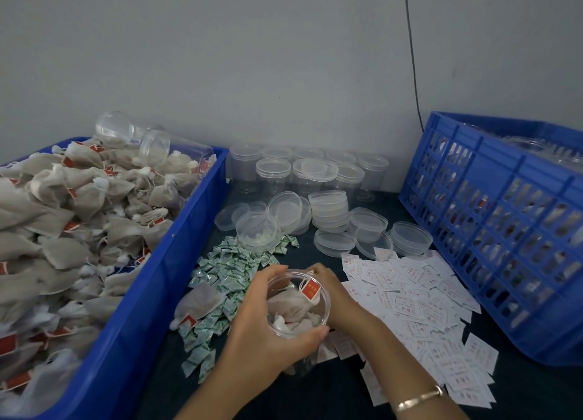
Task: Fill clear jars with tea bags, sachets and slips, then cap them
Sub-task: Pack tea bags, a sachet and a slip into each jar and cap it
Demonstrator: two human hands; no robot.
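My left hand (268, 328) grips a clear jar (298, 304) around its rim, low in the middle of the table. Several tea bags fill the jar, one with a red tag (310, 288) near the top. My right hand (328, 288) is at the jar's far rim, fingertips pinching at the string or tag there. A heap of green-and-white sachets (227, 271) lies left of the jar, with one loose tea bag (197, 304) on it. White printed slips (419, 306) spread to the right. Loose clear caps (331, 211) lie behind.
A blue bin (151, 280) heaped with tea bags (63, 217) fills the left, two empty jars lying on top. Empty capped jars (274, 173) stand against the wall. A blue slotted crate (504, 230) with filled jars sits at the right. A bracelet (419, 399) is on my right wrist.
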